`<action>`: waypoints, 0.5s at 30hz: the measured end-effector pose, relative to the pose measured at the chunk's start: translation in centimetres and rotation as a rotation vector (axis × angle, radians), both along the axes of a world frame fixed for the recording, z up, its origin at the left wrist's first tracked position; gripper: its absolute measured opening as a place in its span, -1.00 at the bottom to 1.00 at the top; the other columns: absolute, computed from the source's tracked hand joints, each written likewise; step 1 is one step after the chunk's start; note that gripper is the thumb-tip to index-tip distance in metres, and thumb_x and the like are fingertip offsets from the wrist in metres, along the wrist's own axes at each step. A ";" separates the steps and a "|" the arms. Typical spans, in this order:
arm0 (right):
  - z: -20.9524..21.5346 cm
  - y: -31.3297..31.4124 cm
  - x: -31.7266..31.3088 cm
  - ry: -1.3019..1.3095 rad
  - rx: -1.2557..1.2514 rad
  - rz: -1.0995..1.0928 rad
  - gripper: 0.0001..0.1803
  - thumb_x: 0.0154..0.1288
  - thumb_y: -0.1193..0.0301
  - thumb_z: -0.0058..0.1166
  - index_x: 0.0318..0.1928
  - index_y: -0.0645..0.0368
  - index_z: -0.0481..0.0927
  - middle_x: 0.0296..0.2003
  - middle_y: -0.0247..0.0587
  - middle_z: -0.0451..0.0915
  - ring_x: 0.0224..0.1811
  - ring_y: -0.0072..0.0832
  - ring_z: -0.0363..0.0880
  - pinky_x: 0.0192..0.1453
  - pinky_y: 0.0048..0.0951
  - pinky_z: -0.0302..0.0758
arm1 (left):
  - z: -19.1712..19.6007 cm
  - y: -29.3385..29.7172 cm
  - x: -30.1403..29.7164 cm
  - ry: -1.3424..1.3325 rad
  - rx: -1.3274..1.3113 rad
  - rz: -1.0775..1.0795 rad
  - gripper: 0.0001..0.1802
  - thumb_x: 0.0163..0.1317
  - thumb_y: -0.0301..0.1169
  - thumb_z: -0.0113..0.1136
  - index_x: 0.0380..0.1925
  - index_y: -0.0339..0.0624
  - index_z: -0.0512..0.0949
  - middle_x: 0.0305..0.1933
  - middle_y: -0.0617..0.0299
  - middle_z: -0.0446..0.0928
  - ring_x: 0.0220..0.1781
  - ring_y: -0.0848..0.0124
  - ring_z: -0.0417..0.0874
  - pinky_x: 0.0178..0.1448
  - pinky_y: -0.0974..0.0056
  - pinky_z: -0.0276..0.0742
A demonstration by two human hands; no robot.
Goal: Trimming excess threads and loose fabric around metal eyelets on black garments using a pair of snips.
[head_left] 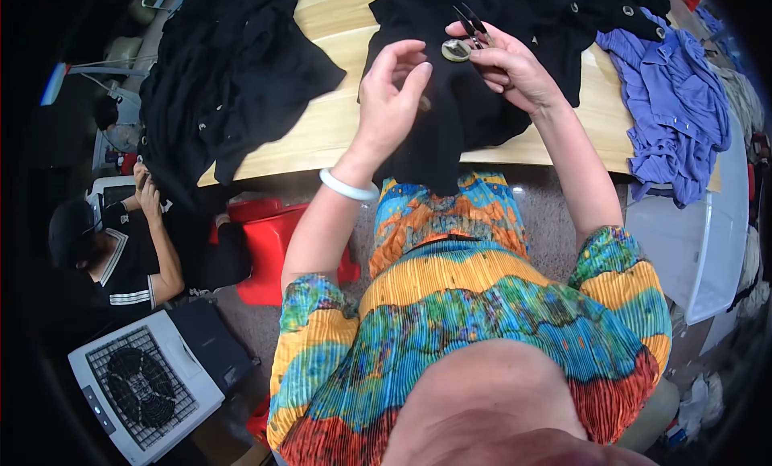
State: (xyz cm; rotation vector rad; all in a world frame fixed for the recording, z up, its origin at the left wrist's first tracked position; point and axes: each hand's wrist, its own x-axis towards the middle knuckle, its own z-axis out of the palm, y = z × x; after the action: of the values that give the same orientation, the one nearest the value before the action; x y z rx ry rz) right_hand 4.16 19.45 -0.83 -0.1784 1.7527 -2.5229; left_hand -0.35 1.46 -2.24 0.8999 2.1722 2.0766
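Note:
My right hand [515, 68] grips a pair of thread snips [473, 24], their dark blades pointing up and away. At its thumb tip is a large round button [456, 50], pale-rimmed with a dark middle; whether the hand pinches it or it hangs from the cloth I cannot tell. Left of it, my left hand [390, 96] hovers over a black garment [446, 104], fingers curved and thumb apart, with nothing visible in it. Another button [424, 103], partly hidden, shows beside that hand. The garment drapes over the near table edge towards my lap.
The wooden table [330, 24] also bears a second black garment [233, 80] on the left and a crumpled purple shirt [667, 104] on the right. A co-worker [121, 241] sits at the left near a red stool [273, 245]. A white fan unit [149, 381] stands at lower left.

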 end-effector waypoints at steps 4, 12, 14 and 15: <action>-0.4 -0.1 -0.4 -0.057 -0.100 0.019 -0.67 0.12 0.49 -0.11 -0.04 0.19 0.40 -0.47 -0.55 0.37 -0.74 -0.87 0.03 -0.68 -0.83 0.01 | -0.6 0.6 1.0 0.286 -0.076 0.127 -0.75 -0.03 -0.50 0.21 -0.27 -0.24 0.54 -0.36 0.17 0.44 -0.36 0.42 0.51 -0.27 0.40 0.42; -1.7 -1.1 -0.7 -0.081 -0.124 -0.101 -0.65 0.11 0.54 -0.20 -0.03 0.21 0.40 -0.32 -0.54 0.44 -0.67 -0.89 0.06 -0.65 -0.84 0.00 | -1.6 1.8 1.3 0.706 -0.095 0.401 -0.71 -0.16 -0.54 0.28 -0.35 -0.27 0.51 -0.44 0.14 0.40 -0.40 0.24 0.42 -0.33 0.29 0.37; -2.1 -1.3 -0.7 -0.092 -0.133 -0.088 -0.61 0.09 0.55 -0.21 -0.01 0.23 0.38 -0.25 -0.55 0.45 -0.66 -0.91 0.08 -0.63 -0.85 0.02 | -1.6 1.9 1.3 0.714 -0.095 0.411 -0.74 -0.16 -0.56 0.26 -0.37 -0.28 0.52 -0.44 0.15 0.41 -0.41 0.25 0.42 -0.35 0.30 0.37; -2.2 -1.3 -0.6 -0.085 -0.119 -0.102 -0.62 0.10 0.54 -0.20 -0.01 0.22 0.39 -0.30 -0.57 0.44 -0.66 -0.91 0.07 -0.64 -0.85 0.00 | -1.7 2.0 1.3 0.677 -0.092 0.393 -0.76 -0.16 -0.56 0.26 -0.38 -0.28 0.52 -0.44 0.15 0.42 -0.41 0.26 0.42 -0.36 0.30 0.37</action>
State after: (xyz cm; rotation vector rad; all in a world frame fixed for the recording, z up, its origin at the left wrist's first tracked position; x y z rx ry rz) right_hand 3.54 18.15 -3.06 0.0133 1.6221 -2.6638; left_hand 0.99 3.45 -3.90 1.4298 2.9557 1.9820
